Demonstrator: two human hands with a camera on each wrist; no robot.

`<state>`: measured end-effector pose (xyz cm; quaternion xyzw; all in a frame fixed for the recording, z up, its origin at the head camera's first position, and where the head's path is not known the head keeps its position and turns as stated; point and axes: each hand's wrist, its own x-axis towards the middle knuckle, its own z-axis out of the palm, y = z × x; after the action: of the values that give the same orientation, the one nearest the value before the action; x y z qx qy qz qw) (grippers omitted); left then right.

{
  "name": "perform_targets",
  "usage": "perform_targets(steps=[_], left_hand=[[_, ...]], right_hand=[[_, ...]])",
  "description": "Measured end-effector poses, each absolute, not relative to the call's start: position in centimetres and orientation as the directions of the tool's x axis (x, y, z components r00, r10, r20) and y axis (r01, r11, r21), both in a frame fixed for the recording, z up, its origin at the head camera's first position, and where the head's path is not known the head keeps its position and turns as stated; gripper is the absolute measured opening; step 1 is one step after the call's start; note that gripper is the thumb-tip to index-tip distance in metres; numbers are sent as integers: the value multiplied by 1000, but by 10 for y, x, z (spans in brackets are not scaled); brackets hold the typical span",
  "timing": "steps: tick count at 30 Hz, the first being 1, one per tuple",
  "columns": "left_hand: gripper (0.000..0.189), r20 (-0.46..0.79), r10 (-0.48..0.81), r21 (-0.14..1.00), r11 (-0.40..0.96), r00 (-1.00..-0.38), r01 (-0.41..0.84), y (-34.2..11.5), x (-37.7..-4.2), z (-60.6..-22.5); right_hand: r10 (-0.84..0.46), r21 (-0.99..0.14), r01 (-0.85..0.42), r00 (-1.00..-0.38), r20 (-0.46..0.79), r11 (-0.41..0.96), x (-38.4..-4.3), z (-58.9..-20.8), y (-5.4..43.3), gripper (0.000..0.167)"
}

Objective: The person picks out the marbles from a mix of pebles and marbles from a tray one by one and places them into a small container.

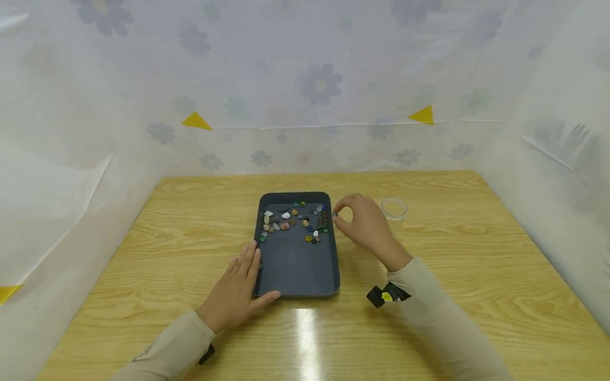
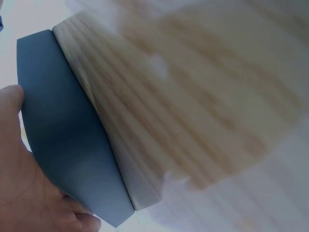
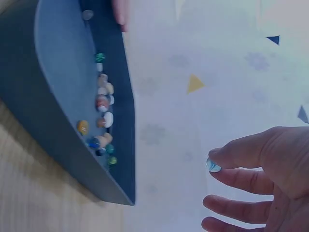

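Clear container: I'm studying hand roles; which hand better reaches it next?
Likely the right hand: near the clear container, it pinches a marble; the left hand touches the left side of the tray.

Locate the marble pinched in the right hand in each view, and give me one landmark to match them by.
Head: the marble is just right of centre and slightly below the middle, pinched by the right hand.
Left wrist: not in the picture.
Right wrist: the marble is right of centre in the lower half.
Shared landmark: the dark tray, near the middle of the head view and at the left of both wrist views.
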<state>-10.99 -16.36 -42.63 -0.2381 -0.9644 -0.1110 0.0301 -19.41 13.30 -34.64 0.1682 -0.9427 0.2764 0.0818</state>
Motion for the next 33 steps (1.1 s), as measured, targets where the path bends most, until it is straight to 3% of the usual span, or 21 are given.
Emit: perform_targets(steps=[9, 15, 33], left_hand=[[97, 99, 455, 202, 862, -885, 466, -164, -110, -426], [96, 108, 456, 212, 858, -883, 469, -164, -109, -425], [96, 112, 455, 213, 857, -883, 469, -164, -109, -427]], right_hand=[[-269, -461, -423, -892, 364, 780, -186, -328, 166, 15], [-218, -449, -399, -889, 403, 799, -188, -327, 198, 14], [-156, -494, -269, -953, 259, 827, -196, -346, 245, 27]])
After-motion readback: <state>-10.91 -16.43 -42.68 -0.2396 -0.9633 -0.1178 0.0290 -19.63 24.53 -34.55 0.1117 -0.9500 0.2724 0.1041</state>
